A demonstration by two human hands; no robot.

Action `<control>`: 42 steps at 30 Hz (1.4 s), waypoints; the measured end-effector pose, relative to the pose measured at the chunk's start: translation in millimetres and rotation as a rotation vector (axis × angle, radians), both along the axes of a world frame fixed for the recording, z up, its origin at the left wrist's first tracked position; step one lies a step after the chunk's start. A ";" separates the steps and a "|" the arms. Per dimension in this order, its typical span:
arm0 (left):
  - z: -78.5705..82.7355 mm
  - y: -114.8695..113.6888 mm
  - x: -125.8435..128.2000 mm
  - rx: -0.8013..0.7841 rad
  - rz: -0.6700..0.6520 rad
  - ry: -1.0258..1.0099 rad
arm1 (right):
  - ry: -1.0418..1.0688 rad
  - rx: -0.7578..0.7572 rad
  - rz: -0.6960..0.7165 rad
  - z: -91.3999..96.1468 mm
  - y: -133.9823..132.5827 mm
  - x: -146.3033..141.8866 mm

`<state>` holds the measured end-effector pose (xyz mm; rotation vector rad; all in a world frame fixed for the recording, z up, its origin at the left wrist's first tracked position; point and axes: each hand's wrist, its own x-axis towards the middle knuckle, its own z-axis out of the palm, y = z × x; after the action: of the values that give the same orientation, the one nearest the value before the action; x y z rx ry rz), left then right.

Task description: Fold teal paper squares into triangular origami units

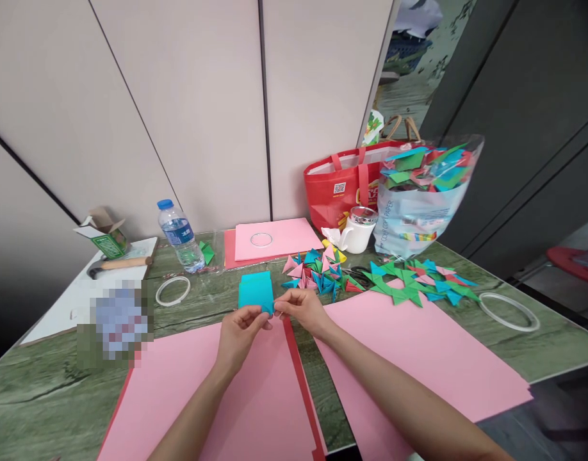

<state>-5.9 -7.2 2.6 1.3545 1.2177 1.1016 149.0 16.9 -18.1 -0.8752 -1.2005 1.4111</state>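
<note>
A small blue piece of paper (268, 308) is pinched between my two hands, above the front edge of a stack of blue paper squares (255, 288). My left hand (242, 331) has its thumb and fingers closed on the left side of the piece. From the right, the fingertips of my right hand (303, 310) pinch its other edge; fingers partly cover it, so its folds are hard to make out. Under my wrists lie large pink sheets (217, 384) over red ones, and another pink stack (419, 358) lies beneath my right forearm.
Folded paper pieces (313, 272), green paper stars (400, 285) and scissors (359, 275) lie beyond my right hand. A white mug (359, 232), red bag (325, 192) and filled plastic bag (414, 221) stand behind. Leftward are a water bottle (181, 237), tape roll (173, 291) and hammer (123, 263).
</note>
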 end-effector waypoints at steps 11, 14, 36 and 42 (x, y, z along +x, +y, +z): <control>-1.6 -0.4 3.5 0.014 0.037 -0.016 | -0.019 -0.022 0.045 -4.3 -2.6 -7.5; -0.4 -1.3 4.9 -0.030 -0.014 -0.021 | -0.036 0.000 -0.008 -4.6 -0.8 -5.8; -6.0 4.4 -3.7 0.203 -0.044 0.347 | -0.259 0.057 -0.019 -8.0 1.7 -2.8; -16.8 9.1 -9.0 0.449 0.015 0.589 | -0.400 0.057 0.034 -7.4 1.2 3.7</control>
<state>-14.9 1.9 -14.2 2.1208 1.4410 1.0582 152.7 18.1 -25.5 -1.1358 -1.5525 1.2552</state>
